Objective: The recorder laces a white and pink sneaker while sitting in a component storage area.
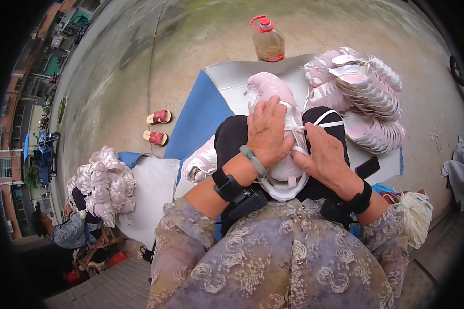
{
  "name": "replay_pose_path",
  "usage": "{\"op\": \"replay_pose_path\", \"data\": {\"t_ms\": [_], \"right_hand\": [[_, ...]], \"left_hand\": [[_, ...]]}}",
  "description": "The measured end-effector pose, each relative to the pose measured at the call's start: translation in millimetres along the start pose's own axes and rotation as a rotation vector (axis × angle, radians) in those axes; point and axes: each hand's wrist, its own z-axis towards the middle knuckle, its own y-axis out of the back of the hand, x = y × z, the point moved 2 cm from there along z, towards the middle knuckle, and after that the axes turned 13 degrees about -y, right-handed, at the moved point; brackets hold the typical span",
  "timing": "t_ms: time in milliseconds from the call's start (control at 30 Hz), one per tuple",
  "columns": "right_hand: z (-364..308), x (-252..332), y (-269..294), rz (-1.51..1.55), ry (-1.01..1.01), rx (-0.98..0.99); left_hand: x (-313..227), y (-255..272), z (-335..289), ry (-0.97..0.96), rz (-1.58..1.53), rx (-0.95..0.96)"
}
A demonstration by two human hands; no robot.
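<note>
A pale pink and white shoe upper [269,86] lies lengthwise between my knees, its toe pointing away from me. Across its left side rests my left hand [266,130], closed round the upper with the fingers over the lacing area. My right hand [324,154] is at the right edge of the opening, pinching a white shoelace [331,123] that crosses the upper and loops over my right knee. The fingertips partly hide the eyelets. Another pink upper [201,158] lies beside my left knee.
Nested pink uppers [366,87] are stacked at the right on a blue and white sheet [198,110], near a dark phone [367,167]. White laces [416,219] hang in a bundle at lower right. Ahead stand a red-capped jug [269,45] and red slippers [160,117]. A co-worker [69,232] sits far left.
</note>
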Motion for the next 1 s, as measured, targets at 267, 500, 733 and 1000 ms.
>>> {"op": "replay_pose_path", "data": {"t_ms": [267,500,733,1000], "right_hand": [[8.7,-2.1,-7.9,-0.065,0.117,-0.012],[32.4,-17.4,-19.6,-0.006,0.107,0.139],[29.7,-16.4,-14.8,0.101,0.046,0.135],[9.1,-23.9,0.3,0.374,-0.209,0.140]], "left_hand": [[-1.1,-8.2,-4.2,-0.036,0.033,-0.013],[10.9,-9.1,0.8,-0.122,-0.010,-0.068],[-8.2,-9.1,5.0,-0.426,0.353,-0.010],[-17.8,-2.7,2.0,-0.425,0.276,0.069]]}}
